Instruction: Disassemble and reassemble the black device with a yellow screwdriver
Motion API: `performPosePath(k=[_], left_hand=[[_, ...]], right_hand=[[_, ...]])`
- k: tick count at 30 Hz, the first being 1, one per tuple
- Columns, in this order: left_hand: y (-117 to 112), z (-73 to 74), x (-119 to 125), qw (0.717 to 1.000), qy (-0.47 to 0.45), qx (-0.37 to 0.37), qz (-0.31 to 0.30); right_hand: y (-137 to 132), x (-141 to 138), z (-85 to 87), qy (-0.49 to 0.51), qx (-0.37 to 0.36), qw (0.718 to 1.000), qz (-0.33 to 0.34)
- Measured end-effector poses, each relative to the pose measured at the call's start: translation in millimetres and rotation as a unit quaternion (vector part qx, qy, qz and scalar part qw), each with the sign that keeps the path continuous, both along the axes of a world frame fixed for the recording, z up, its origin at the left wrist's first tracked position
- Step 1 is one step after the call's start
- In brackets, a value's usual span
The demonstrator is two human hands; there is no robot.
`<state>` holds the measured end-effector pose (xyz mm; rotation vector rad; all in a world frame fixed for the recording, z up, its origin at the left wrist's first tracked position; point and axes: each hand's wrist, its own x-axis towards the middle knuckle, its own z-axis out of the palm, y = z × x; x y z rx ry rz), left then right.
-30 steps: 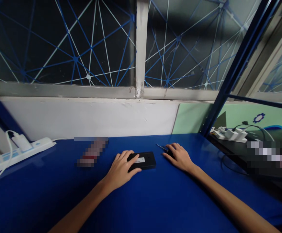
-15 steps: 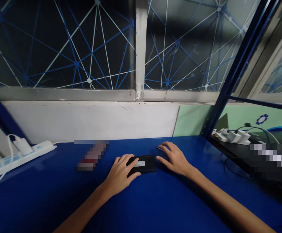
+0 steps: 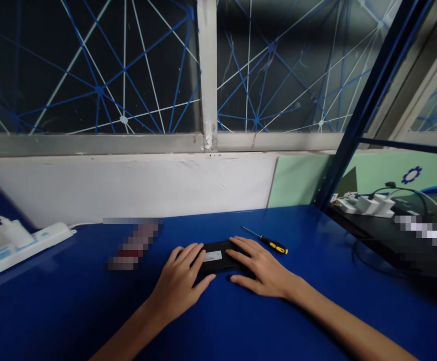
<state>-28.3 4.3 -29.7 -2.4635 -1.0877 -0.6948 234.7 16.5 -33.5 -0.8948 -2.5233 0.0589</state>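
Note:
A flat black rectangular case [image 3: 224, 264] with a white label [image 3: 213, 256] on top lies on the blue table. My left hand [image 3: 180, 276] rests over its left end, fingers stretched out and spread, the thumb along the near edge. Over the right end lies my right hand [image 3: 261, 265], its fingers also extended and its thumb apart in front of the case. Both hands are open and touch the case, and they hide its two ends. Just beyond my right hand, a screwdriver [image 3: 274, 244] with a yellow and black handle lies on the table, its shaft pointing back and left.
On the left stands a white power strip [image 3: 26, 250] with a plugged-in charger and cable. A blurred-out item [image 3: 135, 244] lies left of the case. A blue metal post [image 3: 353, 130] rises at the back right, with white adapters [image 3: 372, 204] on a dark surface beyond it.
My right hand has let go of the screwdriver, which now lies on the table, and has moved left onto the case. My left hand stays on the case. The view has shifted slightly.

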Motion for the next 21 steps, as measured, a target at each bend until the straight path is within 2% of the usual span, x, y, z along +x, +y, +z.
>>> performPosePath(k=[7, 13, 21], left_hand=[[11, 4.0, -16, 0.999, -0.023, -0.033, -0.01], [11, 2.9, -18, 1.0, -0.024, -0.006, 0.016], [13, 11.5, -23, 1.0, -0.024, -0.012, 0.004]], right_hand=[[-4, -2, 0.9, 0.011, -0.021, 1.0, -0.004], [-7, -3, 4.9, -0.013, -0.042, 0.999, -0.015], [-9, -5, 9.9, -0.007, -0.083, 0.996, -0.006]])
